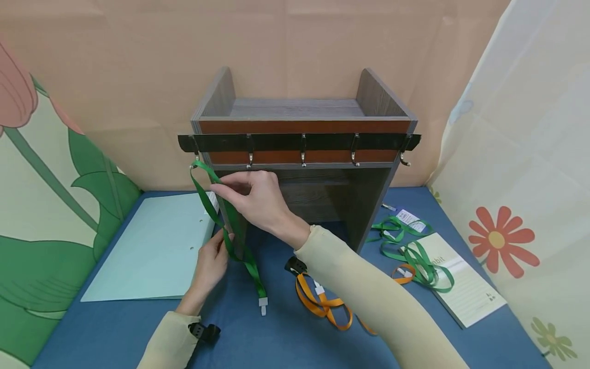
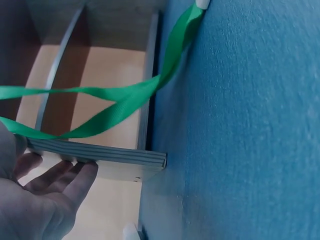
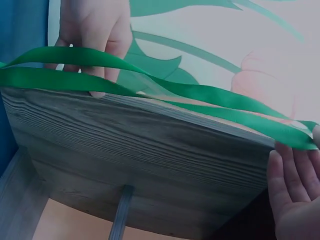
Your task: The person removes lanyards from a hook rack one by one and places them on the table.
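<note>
A green lanyard (image 1: 251, 269) hangs in a long loop from just under the leftmost hook (image 1: 197, 155), its white clip (image 1: 263, 303) dangling at the bottom. Near the loop's top, my right hand (image 1: 260, 197) pinches the strap between thumb and fingers. Lower down, my left hand (image 1: 213, 261) is beside the strap, its fingers touching the front edge of the grey side board (image 2: 125, 155). In the left wrist view the green strap (image 2: 120, 107) passes in front of that board. The left thumb is mostly hidden.
A black hook rail (image 1: 278, 142) crosses the grey wooden shelf (image 1: 295, 107). On the blue cloth lie a pale blue folder (image 1: 147, 246), orange lanyards (image 1: 318, 305), more green lanyards (image 1: 396, 225), a badge (image 1: 411, 220) and a notebook (image 1: 465, 282).
</note>
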